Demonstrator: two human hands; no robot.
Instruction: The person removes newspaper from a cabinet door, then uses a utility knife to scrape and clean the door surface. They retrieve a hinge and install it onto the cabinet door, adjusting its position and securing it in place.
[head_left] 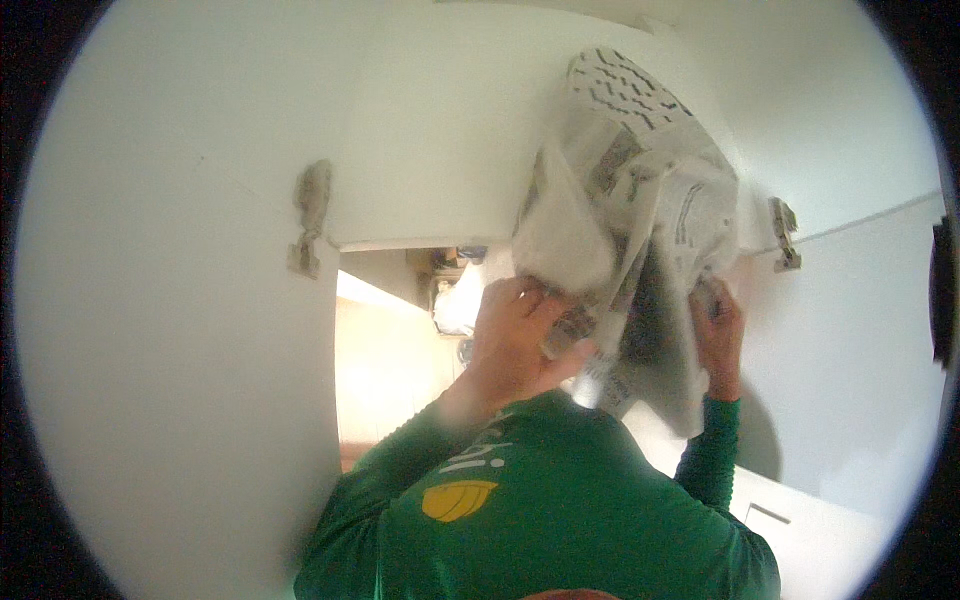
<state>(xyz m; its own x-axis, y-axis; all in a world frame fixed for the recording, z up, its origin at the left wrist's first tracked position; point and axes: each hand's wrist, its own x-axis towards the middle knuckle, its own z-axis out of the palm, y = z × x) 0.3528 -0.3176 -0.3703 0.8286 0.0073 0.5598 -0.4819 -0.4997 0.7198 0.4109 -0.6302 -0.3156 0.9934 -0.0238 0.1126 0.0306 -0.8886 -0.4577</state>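
A thin, crumpled greyish-white sheet (680,210) with dark print hangs in loose folds in front of me; whether it is newspaper or a bag I cannot tell. Its upper end carries rows of short black dashes, and its lower end droops toward my chest. My left hand (515,340) has its fingers curled round the sheet's left edge. On the other side, my right hand (718,325) pinches the right edge with bent fingers. Both hands are at about the same height, with the sheet spread between them. Folds hide some of the fingertips.
White panels surround me on several sides. A metal hinge (312,218) is on the left panel, another hinge (786,235) on the right. Through a bright opening (390,360) at lower left show a pale surface and small blurred items. A dark object (942,290) stands at the right rim.
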